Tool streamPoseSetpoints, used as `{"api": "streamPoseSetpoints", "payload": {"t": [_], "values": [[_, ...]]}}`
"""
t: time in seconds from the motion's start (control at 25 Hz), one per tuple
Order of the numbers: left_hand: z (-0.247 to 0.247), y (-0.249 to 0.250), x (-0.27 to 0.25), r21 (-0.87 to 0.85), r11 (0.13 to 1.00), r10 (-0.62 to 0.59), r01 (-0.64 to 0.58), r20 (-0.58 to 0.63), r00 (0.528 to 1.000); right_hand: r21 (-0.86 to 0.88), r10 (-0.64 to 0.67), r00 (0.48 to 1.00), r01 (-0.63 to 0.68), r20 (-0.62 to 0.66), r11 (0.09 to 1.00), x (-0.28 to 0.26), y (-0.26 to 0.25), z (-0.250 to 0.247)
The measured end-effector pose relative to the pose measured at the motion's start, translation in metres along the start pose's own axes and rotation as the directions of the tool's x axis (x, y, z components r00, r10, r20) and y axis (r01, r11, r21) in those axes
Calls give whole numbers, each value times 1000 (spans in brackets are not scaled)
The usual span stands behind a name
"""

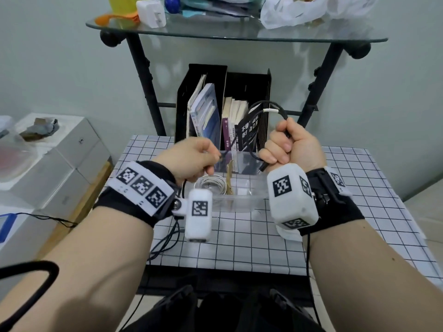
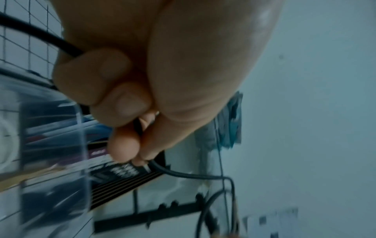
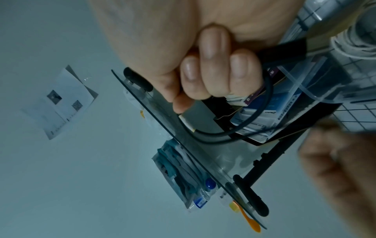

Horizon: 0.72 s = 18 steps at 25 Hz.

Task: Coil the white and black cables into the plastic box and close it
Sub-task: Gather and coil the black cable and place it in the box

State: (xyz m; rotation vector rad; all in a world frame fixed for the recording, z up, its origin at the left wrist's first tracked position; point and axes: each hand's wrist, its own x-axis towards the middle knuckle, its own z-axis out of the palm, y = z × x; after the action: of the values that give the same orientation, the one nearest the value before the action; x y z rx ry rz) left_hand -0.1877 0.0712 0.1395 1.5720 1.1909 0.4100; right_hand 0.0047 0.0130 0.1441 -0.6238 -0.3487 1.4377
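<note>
Right hand fisted round gathered loops of black cable, held up above far-right corner of plastic box. Left hand pinching same cable's free run btwn thumb & fingertips, over box's left side. Grid-cloth table under box; shelf frame & book rack close behind, so little room at back. White cable already coiled in box's left part. Black cable prob. light, springy, apt to uncoil: best gripped across all loops at once. Box walls thin, low; right part looks mostly free for coil. Lid not identifiable.
</note>
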Motion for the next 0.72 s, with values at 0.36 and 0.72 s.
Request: {"api": "streamPoseSetpoints", "payload": {"t": [0.36,0.72], "values": [[42,8,-1,88,993,59,-76,183,981,136,-144,970,173,-198,976,-1,0,-11],[40,3,2,76,996,27,-39,151,988,-5,-248,925,258,-289,966,4,6,-12]]}}
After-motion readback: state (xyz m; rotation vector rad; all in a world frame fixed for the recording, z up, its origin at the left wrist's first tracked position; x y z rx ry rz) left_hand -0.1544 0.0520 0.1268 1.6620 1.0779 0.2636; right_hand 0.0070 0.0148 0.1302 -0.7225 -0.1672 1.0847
